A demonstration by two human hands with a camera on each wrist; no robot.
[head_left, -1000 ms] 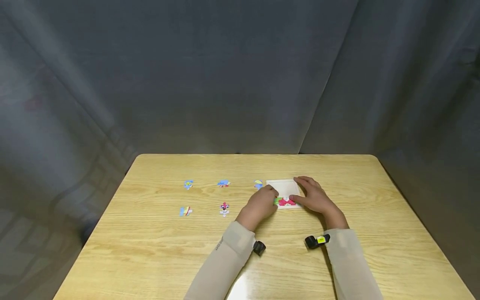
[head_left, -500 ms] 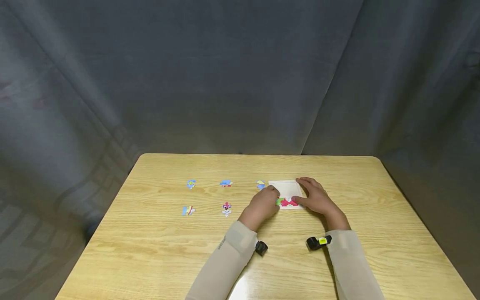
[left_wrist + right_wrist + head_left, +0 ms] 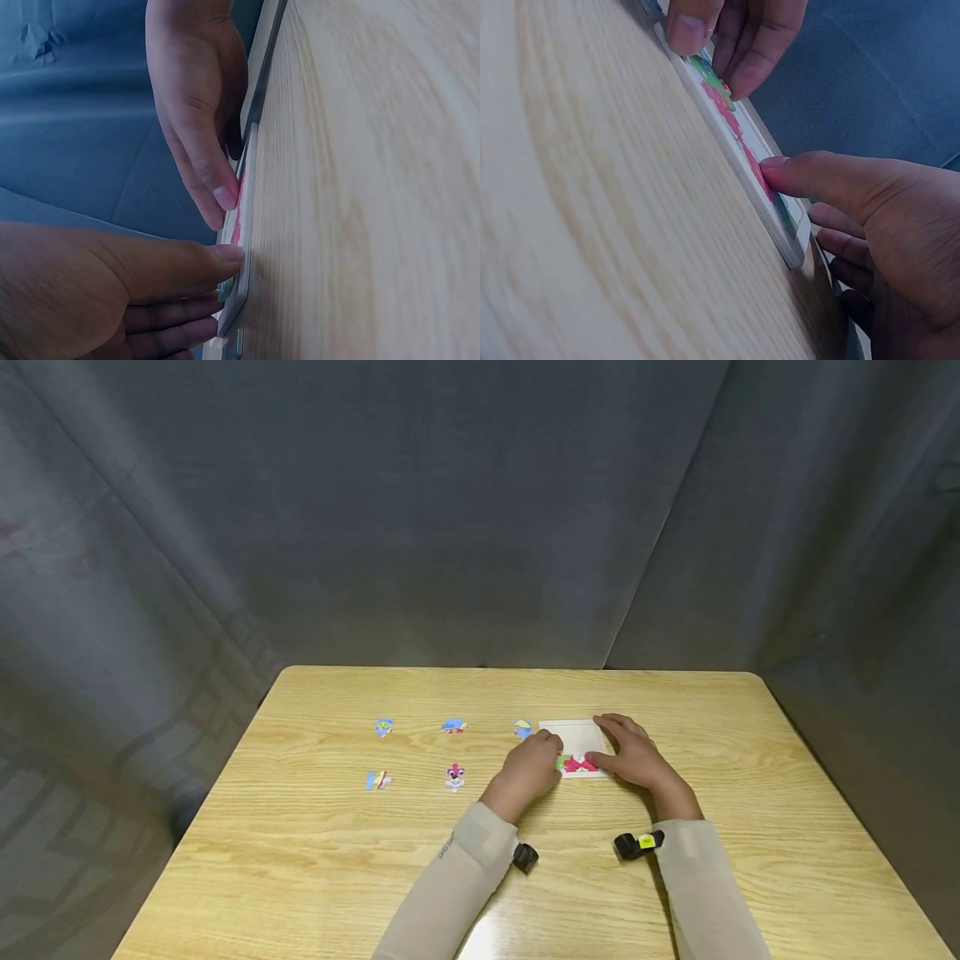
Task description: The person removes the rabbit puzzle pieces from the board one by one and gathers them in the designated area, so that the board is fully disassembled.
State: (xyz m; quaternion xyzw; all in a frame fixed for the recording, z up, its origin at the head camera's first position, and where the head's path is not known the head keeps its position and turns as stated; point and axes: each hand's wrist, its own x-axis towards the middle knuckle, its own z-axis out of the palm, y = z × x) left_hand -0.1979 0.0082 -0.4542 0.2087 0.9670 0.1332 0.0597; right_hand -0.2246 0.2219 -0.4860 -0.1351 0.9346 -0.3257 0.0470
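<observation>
Light wood-grain bench [image 3: 315, 868] with rounded far corners, pale yellow top, darker grain streaks running left to right. Dark grey-blue fabric curtain [image 3: 450, 527] hangs behind and along both sides, creased in long folds, a seam-like fold right of centre. Faint patterned shading on the left drape. Even, soft light; a glossy reflection on the bench's near edge.

probably a recording booth: grey curtains [image 3: 450, 510] enclosing a table [image 3: 315, 860].
</observation>
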